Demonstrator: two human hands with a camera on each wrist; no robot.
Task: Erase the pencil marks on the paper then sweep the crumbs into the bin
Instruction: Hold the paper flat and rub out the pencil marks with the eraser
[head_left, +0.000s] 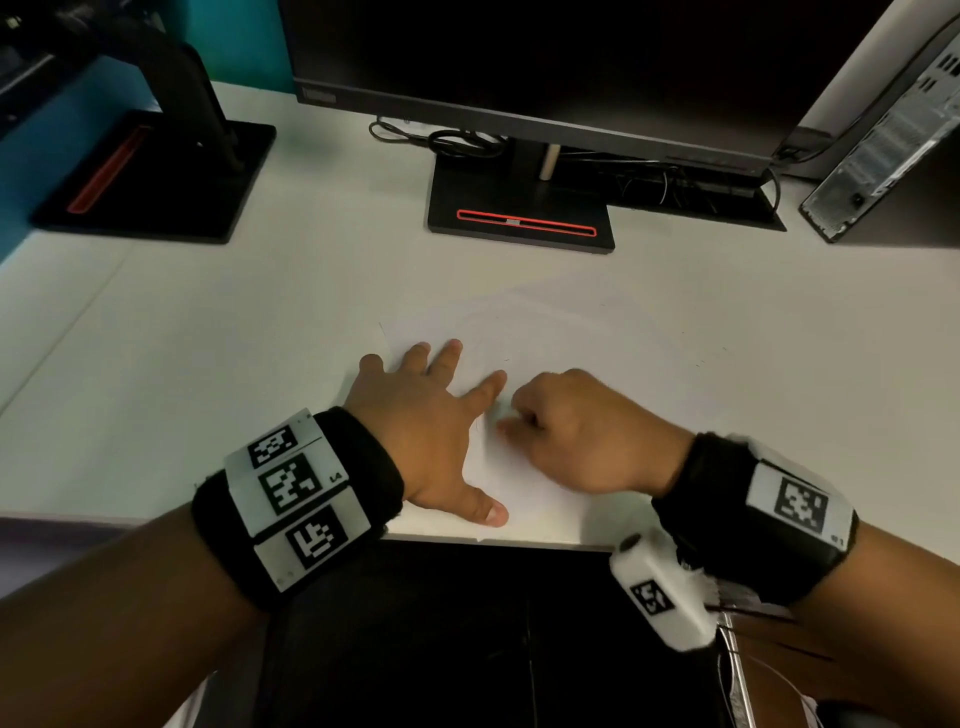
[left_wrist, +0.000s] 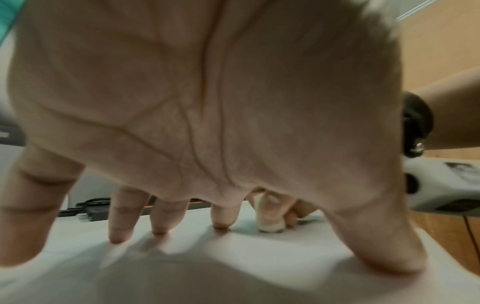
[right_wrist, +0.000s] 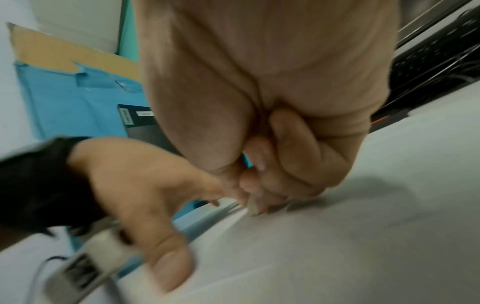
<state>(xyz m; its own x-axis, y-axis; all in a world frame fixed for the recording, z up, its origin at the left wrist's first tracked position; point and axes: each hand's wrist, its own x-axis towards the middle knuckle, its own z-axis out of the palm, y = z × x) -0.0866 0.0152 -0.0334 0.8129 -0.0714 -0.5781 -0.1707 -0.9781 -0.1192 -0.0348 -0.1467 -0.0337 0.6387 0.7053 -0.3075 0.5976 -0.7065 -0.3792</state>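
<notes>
**Q:** White eraser (left_wrist: 270, 223), is that what the right hand (head_left: 582, 431) has?

**A:** Yes. The right hand's fingers are curled tight round a small white eraser, its tip pressed on the paper (head_left: 545, 353). The eraser is hidden in the head view, but both wrist views show it touching the sheet. The left hand (head_left: 431, 426) lies just beside it, flat, fingers spread and straight, pinning the paper down.

**Q:** Where is the paper?

**A:** On the desk (head_left: 208, 322), at the near edge, in front of the person. Its near corner reaches that edge, under the left thumb.

**Q:** How far along is the job?

**A:** By my reading, still in the erasing step. Faint pencil lines show on the far part of the sheet, beyond the fingers, so some marks seem left to rub out. A few dark specks lie on the sheet and on the desk to its right; they may be crumbs, though they are too small to be sure.

**Q:** And the sweeping?

**A:** Not yet begun, as far as I can judge. A dark shape sits below the near edge of the desk; I cannot tell whether it is the bin.
</notes>
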